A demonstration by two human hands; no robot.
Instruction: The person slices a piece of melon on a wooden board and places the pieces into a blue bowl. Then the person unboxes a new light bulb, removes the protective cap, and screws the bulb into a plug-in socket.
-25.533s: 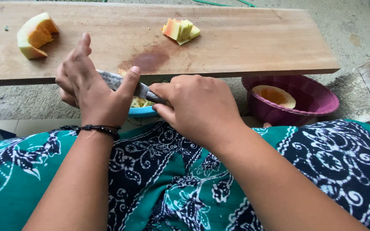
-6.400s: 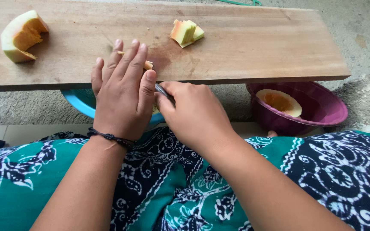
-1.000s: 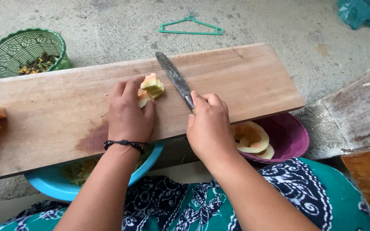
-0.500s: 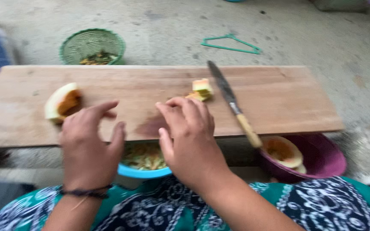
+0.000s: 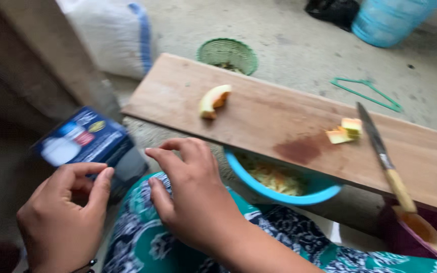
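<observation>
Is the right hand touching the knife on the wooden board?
Apart. The head view shows the right hand over the lap, while the knife lies alone on the wooden board, far to the right.

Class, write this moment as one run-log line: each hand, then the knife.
left hand: empty, near blue box | right hand: empty, over lap | knife: lying on wooden board, unheld

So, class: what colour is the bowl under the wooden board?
Bright blue; the bowl shows best in the head view.
</observation>
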